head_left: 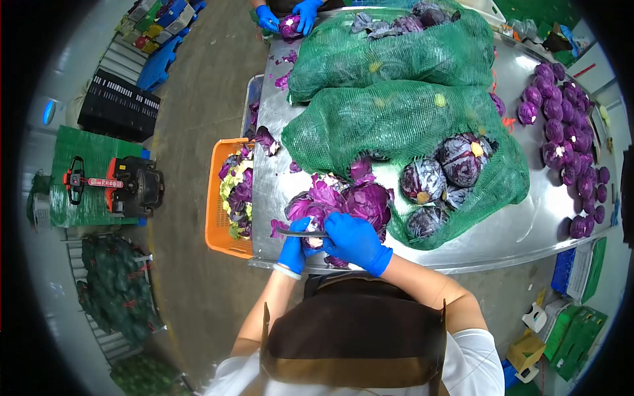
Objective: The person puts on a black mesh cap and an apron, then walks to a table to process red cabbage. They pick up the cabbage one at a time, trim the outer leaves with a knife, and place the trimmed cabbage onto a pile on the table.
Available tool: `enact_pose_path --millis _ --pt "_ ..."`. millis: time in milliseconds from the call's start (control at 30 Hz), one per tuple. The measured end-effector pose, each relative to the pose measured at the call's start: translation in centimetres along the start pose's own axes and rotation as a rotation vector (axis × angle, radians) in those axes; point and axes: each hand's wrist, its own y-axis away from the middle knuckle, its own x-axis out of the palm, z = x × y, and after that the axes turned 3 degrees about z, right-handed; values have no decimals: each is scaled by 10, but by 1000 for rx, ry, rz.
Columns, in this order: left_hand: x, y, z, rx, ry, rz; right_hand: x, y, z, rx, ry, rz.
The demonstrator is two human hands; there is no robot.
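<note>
Blue gloves cover both hands at the front edge of the metal table (264, 191). My right hand (356, 241) is closed around a knife (297, 233), its blade pointing left across a red cabbage (313, 242). From the left side my left hand (294, 248) grips that cabbage, partly hidden behind the blade. Loose purple leaves (323, 195) and a larger purple head (367, 206) lie just beyond my hands. To the right, whole red cabbages (422, 180) show in the mouth of a green mesh sack (389, 125).
An orange crate (212, 221) of leaf trimmings stands against the table's left side. Another full mesh sack (396, 56) lies farther back. Many trimmed cabbages (555, 125) cover the right end. Across the table, a co-worker's gloved hands (306, 14) hold a cabbage. A pallet jack (125, 185) stands left.
</note>
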Motion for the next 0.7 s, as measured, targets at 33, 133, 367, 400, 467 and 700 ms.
enact_pose_path --millis 33,133,367,400,467,700 --pt "-1 2 1 -20 -33 -22 4 3 -3 -46 15 -21" --pt "9 11 3 -49 -69 -51 9 10 -20 -54 -23 14" --pt "-7 11 16 137 -21 330 -31 14 -125 767 -375 -329" --pt "-3 15 8 173 -45 396 -30 17 -121 658 -380 -331" --pt "-1 15 3 217 -108 421 -38 24 -87 479 -461 -244" --pt "15 11 -10 250 -135 428 -54 20 -21 293 -413 -26"
